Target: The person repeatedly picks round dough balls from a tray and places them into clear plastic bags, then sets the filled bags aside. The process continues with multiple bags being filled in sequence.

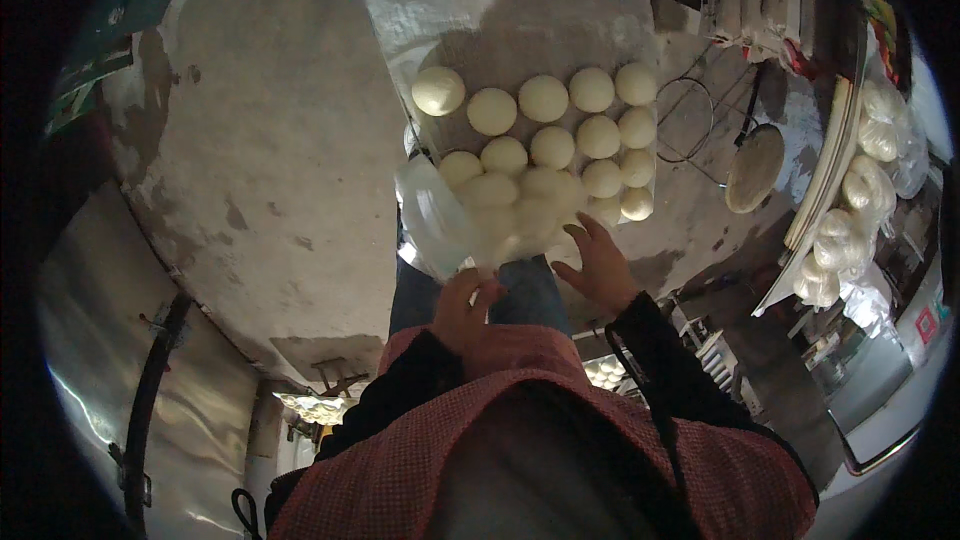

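Observation:
Rows of round, pale dough balls lie on a metal-topped work surface before me. A translucent plastic bag hangs open at the near left corner, blurred where it covers several balls. My left hand grips the bag's near edge with bent fingers. Just right of the bag is my right hand, its fingers spread beside the nearest balls and nothing seen in it. Whether the balls under the blurred plastic are inside the bag, I cannot tell.
At the right, bagged pale rounds lie on a shelf, near a round wooden-looking disc and a wire frame. Metal doors stand at the lower left. A tray of pale pieces is behind me at the left.

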Demonstrator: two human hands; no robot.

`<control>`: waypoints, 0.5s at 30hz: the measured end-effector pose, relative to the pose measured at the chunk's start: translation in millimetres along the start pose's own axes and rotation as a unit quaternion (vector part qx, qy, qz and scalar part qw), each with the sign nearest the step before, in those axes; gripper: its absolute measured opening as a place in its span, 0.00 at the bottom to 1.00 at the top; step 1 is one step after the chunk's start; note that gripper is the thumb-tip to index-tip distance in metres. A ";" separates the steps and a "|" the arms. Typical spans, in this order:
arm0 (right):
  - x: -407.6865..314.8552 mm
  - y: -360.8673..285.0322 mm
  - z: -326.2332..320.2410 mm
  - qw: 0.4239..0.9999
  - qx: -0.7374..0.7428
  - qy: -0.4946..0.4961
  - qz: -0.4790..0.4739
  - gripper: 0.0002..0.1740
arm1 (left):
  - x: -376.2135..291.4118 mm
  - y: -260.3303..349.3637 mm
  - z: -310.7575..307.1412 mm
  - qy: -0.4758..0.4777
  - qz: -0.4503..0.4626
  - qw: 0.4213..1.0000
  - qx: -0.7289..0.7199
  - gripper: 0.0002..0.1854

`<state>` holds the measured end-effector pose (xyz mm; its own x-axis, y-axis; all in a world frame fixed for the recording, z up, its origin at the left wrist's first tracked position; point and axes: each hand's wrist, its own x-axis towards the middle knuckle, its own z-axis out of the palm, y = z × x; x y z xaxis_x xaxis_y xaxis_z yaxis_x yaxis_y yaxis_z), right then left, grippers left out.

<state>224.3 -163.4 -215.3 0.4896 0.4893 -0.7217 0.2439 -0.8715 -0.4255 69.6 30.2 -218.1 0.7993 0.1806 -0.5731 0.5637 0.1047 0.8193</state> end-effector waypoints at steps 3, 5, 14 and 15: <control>53.3 -42.9 -31.9 0.990 0.121 0.035 -0.056 0.29 | -7.8 3.2 3.8 -0.081 -0.024 0.996 -0.009 0.10; 120.0 -57.2 -11.9 0.971 0.145 0.131 -0.137 0.29 | -4.6 25.9 1.4 -0.102 -0.039 0.994 -0.017 0.12; 297.4 -87.4 64.4 0.946 -0.138 0.159 -0.246 0.41 | 9.3 17.0 -10.0 -0.145 -0.127 0.964 -0.185 0.16; 308.3 -85.1 54.4 0.965 -0.081 0.095 -0.229 0.41 | 10.4 16.0 -13.8 -0.157 -0.129 0.962 -0.181 0.16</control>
<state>309.0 63.3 -431.4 0.4410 0.8227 -0.3587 0.5915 -0.5670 -0.5733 84.0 47.1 -210.7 0.6983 -0.1946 -0.6889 0.6873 0.4511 0.5693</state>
